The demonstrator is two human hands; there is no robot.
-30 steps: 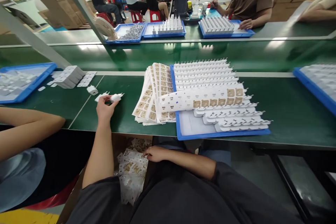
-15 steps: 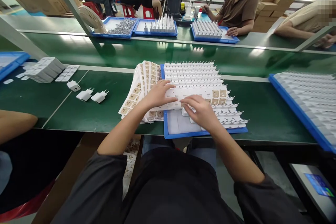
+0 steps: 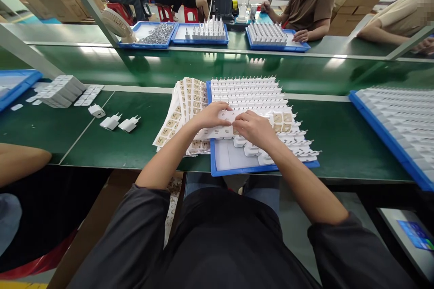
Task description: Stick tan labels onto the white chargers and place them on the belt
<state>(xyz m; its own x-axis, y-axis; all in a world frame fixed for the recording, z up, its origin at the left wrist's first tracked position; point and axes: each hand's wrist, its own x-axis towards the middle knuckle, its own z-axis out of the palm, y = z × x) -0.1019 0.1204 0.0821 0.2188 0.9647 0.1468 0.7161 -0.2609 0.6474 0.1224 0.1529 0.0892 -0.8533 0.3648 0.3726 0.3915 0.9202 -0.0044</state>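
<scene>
A blue tray (image 3: 233, 170) in front of me holds rows of white plug adapters (image 3: 251, 92). Across them lies a white sticker sheet (image 3: 281, 118) with tan labels. My left hand (image 3: 210, 115) is curled on the sheet's left part, thumb and fingers pinched at it. My right hand (image 3: 254, 128) is closed beside it, its fingertips meeting the left hand's on the sheet. Left of the tray lies a fanned stack of used sticker sheets (image 3: 185, 113).
Three loose white adapters (image 3: 115, 121) lie on the green bench at left, beyond them a pile of white parts (image 3: 61, 90) and a blue tray corner (image 3: 20, 82). Another filled tray (image 3: 400, 122) sits at right. A neighbour's forearm (image 3: 20, 162) rests at left. People work across the belt.
My left hand left the adapters at left and came to the sticker sheet. My right hand rose from my lap to the tray. Both then closed together on the sheet.
</scene>
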